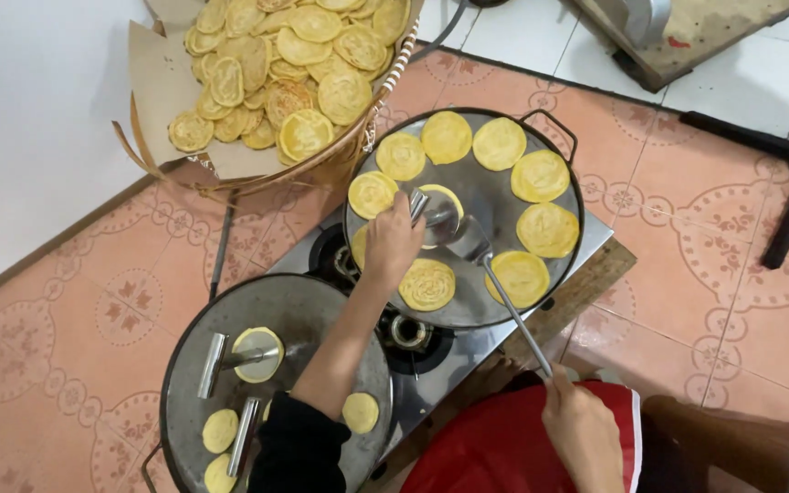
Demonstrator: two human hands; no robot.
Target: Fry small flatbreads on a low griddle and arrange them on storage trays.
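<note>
My left hand point(391, 243) reaches over the far round griddle pan point(468, 310) and grips a metal press point(431, 212) set on a yellow dough disc point(443, 194). My right hand point(580, 424) holds the long handle of a metal spatula point(468, 239), whose blade lies on the pan beside the press. Several flat yellow discs ring the pan, one patterned disc point(427, 284) sitting just below my left hand. My black sleeve point(299, 447) crosses the near pan.
A near round pan point(299, 301) holds two metal presses point(215, 362) and small dough discs point(361, 412). Both pans sit on a steel two-burner stove point(431, 351). A paper-lined basket point(230, 164) heaped with cooked discs stands at the back left. Tiled floor surrounds everything.
</note>
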